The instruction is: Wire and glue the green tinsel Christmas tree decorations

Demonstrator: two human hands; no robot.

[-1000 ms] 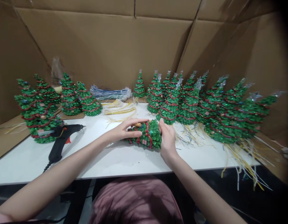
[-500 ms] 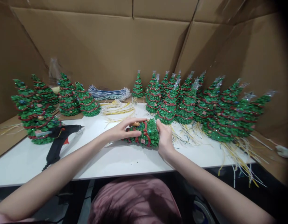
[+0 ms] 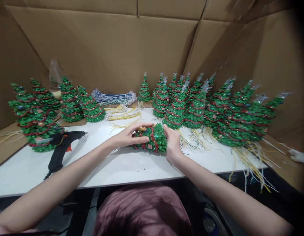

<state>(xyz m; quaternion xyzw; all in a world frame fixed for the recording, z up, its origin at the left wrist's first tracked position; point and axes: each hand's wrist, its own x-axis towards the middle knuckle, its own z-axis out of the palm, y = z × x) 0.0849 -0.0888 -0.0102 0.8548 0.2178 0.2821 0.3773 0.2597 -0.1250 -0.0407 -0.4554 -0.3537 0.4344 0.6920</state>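
A small green glitter Christmas tree (image 3: pixel 153 139) with red garland lies on its side on the white tabletop (image 3: pixel 132 168), its tip pointing left. My left hand (image 3: pixel 128 135) wraps over the tree's narrow end, fingers curled around it. My right hand (image 3: pixel 172 144) is pressed against the tree's wide base, fingers closed on it. Both hands hold the tree just above the table, in the middle of the view.
A black glue gun (image 3: pixel 60 147) lies left of my hands. Several finished trees (image 3: pixel 215 108) with silver stars stand at the right, others (image 3: pixel 38 111) at the left. Bundles of blue wires (image 3: pixel 112 97) and yellow wires (image 3: pixel 123 113) lie behind. Cardboard walls (image 3: pixel 112 49) enclose the table.
Both hands keep the same hold on the lying tree. The whole scene has shifted slightly left and up in view as my head moved; nothing else has moved.
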